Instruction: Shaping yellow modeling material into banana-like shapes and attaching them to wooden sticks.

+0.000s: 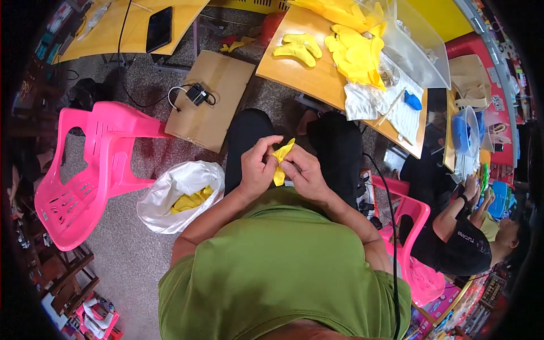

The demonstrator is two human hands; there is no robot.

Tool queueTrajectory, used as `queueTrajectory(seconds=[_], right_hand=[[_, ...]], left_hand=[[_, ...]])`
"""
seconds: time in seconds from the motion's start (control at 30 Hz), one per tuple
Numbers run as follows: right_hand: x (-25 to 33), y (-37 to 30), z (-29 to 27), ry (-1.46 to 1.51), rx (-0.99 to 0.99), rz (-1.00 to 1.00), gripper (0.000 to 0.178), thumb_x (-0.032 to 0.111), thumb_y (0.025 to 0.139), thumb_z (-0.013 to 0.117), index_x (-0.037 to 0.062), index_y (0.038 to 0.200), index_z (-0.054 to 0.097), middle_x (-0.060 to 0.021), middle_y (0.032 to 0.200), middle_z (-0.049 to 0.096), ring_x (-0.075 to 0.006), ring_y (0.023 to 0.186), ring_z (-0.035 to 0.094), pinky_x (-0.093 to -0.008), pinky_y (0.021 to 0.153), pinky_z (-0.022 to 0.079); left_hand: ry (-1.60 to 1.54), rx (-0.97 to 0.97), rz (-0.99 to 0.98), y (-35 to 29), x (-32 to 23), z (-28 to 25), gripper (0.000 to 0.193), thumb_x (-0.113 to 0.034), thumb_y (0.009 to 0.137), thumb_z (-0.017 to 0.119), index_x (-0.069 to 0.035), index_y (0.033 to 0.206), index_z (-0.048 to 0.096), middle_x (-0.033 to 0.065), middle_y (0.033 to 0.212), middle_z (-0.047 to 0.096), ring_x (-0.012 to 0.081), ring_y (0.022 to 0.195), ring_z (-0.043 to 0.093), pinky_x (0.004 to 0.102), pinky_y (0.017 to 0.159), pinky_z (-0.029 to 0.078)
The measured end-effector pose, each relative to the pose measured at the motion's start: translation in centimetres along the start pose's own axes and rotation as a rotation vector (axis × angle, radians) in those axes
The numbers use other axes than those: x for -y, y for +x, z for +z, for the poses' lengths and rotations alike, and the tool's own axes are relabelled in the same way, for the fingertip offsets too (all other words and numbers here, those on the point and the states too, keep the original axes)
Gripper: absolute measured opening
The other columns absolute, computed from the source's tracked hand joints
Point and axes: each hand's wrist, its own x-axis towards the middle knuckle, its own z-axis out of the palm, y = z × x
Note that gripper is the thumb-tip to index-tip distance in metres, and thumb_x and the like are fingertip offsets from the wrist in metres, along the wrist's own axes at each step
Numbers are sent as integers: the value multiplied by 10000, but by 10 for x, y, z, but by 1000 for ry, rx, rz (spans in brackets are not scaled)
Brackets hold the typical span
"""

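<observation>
Over my lap I hold a small yellow piece of cloth [280,164] between my two hands. My left hand [258,168] pinches its left side with thumb and bent fingers. From the other side, my right hand [306,171] grips it, the thumb lying near the left one. A pointed end of the cloth sticks up between the hands, and another end hangs below. At my lower left a white sack [153,207] stands open on the floor with yellow pieces [192,200] inside.
Ahead right, a wooden table [272,67] carries curved yellow pieces [296,50], a yellow cloth pile [358,54] and a clear bin [422,42]. A pink chair [102,164] and cardboard [218,85] with a black adapter [197,94] lie left. A co-worker [462,243] sits right.
</observation>
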Motion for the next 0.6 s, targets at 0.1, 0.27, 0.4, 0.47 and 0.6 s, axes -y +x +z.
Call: queueTrajectory(seconds=[0.1, 0.27, 0.4, 0.47, 0.6], right_hand=[[4, 3, -3, 55, 47, -39, 102, 90, 842, 588, 5, 845, 532, -114, 794, 513, -267, 718, 538, -344, 649, 440], [-5, -3, 3, 46, -42, -30, 104, 81, 829, 602, 5, 823, 532, -117, 766, 507, -261, 687, 535, -338, 613, 433], [-13, -7, 6, -151, -187, -5, 110, 78, 811, 620, 10, 791, 536, -126, 726, 508, -288, 638, 539, -354, 562, 431], [-17, -9, 6, -184, -212, -8, 116, 86, 809, 624, 13, 784, 537, -128, 723, 512, -298, 636, 542, -361, 554, 432], [-22, -8, 5, -278, -277, -33, 138, 112, 805, 634, 18, 770, 541, -127, 714, 517, -301, 630, 549, -372, 543, 434]], left_hand=[[79, -21, 131, 3, 0, 0, 397, 39, 681, 597, -55, 1065, 635, 80, 737, 523, 207, 690, 532, 304, 628, 435], [192, -123, 290, 5, -1, 2, 281, 40, 636, 618, -22, 908, 650, 90, 796, 523, 250, 769, 511, 327, 689, 421], [181, -121, 244, 3, 1, 4, 215, 36, 622, 637, -7, 832, 616, 90, 801, 522, 259, 758, 509, 331, 690, 423], [166, -90, 212, 2, 0, 4, 159, 39, 654, 649, -3, 795, 590, 83, 811, 519, 213, 760, 511, 300, 693, 420], [-112, -2, -82, -4, 4, 8, 95, 38, 727, 629, -1, 800, 581, 57, 842, 515, 152, 763, 506, 258, 695, 409]])
